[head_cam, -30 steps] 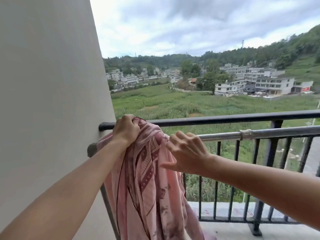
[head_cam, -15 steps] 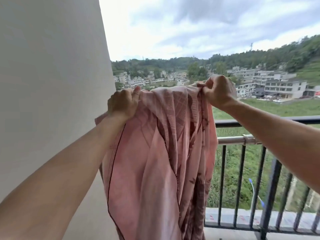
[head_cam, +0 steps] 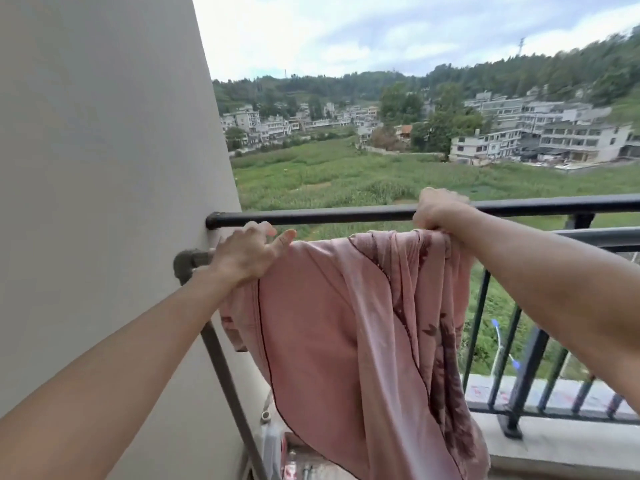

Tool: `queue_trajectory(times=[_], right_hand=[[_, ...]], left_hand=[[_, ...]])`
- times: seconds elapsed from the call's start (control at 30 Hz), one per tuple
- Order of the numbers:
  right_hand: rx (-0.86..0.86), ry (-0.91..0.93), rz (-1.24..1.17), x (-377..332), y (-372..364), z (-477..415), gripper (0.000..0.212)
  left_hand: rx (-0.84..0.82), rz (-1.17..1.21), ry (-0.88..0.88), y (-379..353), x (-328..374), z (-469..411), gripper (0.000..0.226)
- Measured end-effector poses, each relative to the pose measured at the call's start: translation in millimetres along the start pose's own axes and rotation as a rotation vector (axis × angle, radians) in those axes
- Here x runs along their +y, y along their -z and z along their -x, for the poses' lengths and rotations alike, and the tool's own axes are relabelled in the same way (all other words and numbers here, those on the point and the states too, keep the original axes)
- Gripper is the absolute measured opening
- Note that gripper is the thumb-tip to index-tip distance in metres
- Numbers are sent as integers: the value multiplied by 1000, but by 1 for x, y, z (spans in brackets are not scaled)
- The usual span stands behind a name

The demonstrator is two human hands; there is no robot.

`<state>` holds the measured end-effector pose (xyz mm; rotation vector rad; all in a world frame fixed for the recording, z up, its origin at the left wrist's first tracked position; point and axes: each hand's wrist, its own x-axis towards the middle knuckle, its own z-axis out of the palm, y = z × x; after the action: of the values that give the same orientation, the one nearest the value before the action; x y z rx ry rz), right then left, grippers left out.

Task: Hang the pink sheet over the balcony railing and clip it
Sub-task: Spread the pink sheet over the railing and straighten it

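The pink sheet (head_cam: 332, 327), edged with a dark line and printed with dark red leaves on its right folds, hangs over the lower rail of the balcony railing (head_cam: 346, 213) and drops toward the floor. My left hand (head_cam: 247, 252) rests on the sheet's left top corner at the grey pipe elbow, thumb and forefinger stretched out. My right hand (head_cam: 438, 209) is closed on the bunched top edge at the right, just below the black top bar. No clip is in view.
A pale wall (head_cam: 104, 168) fills the left side, where both bars meet it. A slanted grey pipe (head_cam: 225, 368) runs down along the wall. Black railing uprights (head_cam: 526, 372) stand at the right, on a concrete ledge. Small items lie on the floor below the sheet.
Half a second ago both hands held the sheet high above the railing. They have come down, and the sheet now lies over the rail, spread wider than a second ago.
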<state>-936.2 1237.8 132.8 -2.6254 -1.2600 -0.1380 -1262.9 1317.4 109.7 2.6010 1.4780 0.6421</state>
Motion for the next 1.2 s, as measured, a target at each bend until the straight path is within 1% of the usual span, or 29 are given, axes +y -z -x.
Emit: queue_trajectory(times=[0.03,0.07,0.1,0.13,0.17,0.2,0.23,0.27,0.3,0.33,0.37,0.43,0.53,0.63,0.7,0.87,0.93,1.0,1.07,1.13,1.2], right_hand=[[14,63,-38,-4,4,7,17],[17,136,-119,-10,9,15,26],[2,225,-225,-15,14,26,36],[-34,318,-326,-20,18,42,46],[-88,411,-392,-24,22,60,54],[-139,499,-391,-26,23,80,59],[-147,574,-330,-27,20,97,60],[-91,621,-231,-26,13,109,57],[16,638,-136,-24,7,118,53],[136,640,-86,-24,1,122,48],[225,633,-90,-22,-4,124,45],[300,635,-135,-21,-9,126,41],[326,651,-173,-18,-11,123,32],[377,623,-234,-16,-11,114,25],[415,586,-291,-10,-10,106,24],[512,364,-517,14,31,67,25],[532,281,-567,25,52,46,25],[542,206,-631,38,65,29,29],[524,89,-613,52,71,14,27],[419,-41,-524,61,66,6,31],[246,-56,-537,64,50,2,32]], left_hand=[[-21,-34,-41,1,-3,13,83],[-14,-97,-101,0,-6,24,82],[18,-157,-170,-2,-10,33,75],[76,-170,-234,-5,-14,38,63],[159,-123,-282,-5,-16,41,49],[240,-48,-325,-5,-19,43,36],[308,-2,-362,-4,-20,44,26],[350,-7,-398,-3,-21,44,20],[373,-45,-429,-1,-21,44,15],[388,-96,-451,0,-21,43,12],[395,-151,-461,1,-20,42,12],[396,-228,-445,3,-16,39,13],[444,-216,-396,9,-6,31,14],[481,-176,-344,21,10,10,16],[507,-145,-323,28,23,-8,16],[629,-74,-350,42,78,-63,16],[612,7,-310,44,102,-87,15],[528,84,-226,40,115,-101,25],[435,119,-157,30,115,-104,38],[309,186,-111,17,109,-96,47],[92,292,-100,4,103,-77,62]])
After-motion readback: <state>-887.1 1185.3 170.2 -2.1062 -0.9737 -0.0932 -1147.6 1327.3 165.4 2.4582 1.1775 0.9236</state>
